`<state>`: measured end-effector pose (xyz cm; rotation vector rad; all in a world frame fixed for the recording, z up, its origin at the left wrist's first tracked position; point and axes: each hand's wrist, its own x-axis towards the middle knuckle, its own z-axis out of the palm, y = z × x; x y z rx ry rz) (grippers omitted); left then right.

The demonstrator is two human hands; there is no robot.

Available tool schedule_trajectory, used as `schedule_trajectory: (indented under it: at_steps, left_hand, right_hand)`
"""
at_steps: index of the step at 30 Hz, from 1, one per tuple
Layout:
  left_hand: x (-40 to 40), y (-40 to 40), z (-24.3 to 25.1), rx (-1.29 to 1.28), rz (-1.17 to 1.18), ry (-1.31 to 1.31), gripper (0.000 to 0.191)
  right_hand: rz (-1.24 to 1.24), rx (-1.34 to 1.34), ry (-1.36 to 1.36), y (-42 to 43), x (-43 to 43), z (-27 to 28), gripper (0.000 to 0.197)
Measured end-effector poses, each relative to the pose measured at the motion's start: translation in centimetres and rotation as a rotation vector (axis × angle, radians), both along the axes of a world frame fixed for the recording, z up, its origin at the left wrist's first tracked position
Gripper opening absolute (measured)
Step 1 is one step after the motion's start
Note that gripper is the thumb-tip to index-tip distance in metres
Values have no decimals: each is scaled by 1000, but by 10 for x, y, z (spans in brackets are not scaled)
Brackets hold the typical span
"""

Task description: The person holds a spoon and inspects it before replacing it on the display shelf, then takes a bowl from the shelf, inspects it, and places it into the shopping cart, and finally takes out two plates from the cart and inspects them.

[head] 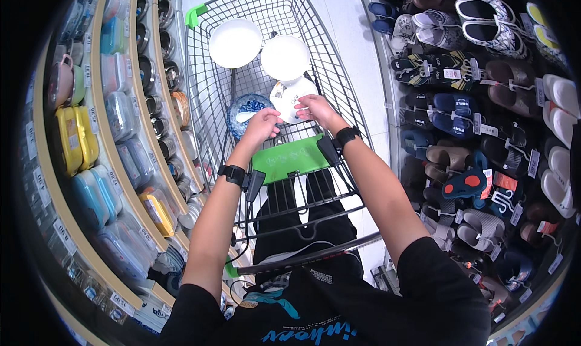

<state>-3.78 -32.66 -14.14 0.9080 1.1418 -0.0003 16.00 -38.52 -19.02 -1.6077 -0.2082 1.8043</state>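
Note:
My left hand (265, 122) is over the near part of the shopping cart (333, 69), fingers loosely curled and nothing seen in them. Beside its fingertips, a white spoon (244, 117) lies in a blue-and-white patterned bowl (236, 127). My right hand (317, 110) hovers at a white round dish (285, 104) bearing a printed design, thumb and fingers apart. Whether it touches that dish I cannot tell. Farther into the cart are two plain white round dishes, one at the left (235, 43) and another to its right (285, 59), both washed out by glare.
A green panel (290, 159) spans the cart's child seat, close below my hands. Shelves at left hold plastic food containers (95, 196) and metal bowls (167, 44). A rack of slippers and sandals (454, 112) lines the right side. White tiled floor (347, 14) shows beside the cart.

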Motion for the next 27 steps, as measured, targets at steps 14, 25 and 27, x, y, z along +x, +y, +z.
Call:
schedule_trajectory:
  at_steps: [14,25,27]
  left_hand:
    - [37,26,-105,35,89,-40,24]
    - [54,72,-211,334,214,350,48]
    - [73,88,-196,149,343,287,54]
  right_hand:
    - [29,220,-579,95,34,-120,23]
    - [511,99,-1143,164,34,-178,54]
    - [495,1,-1239,166,36,-187,51]
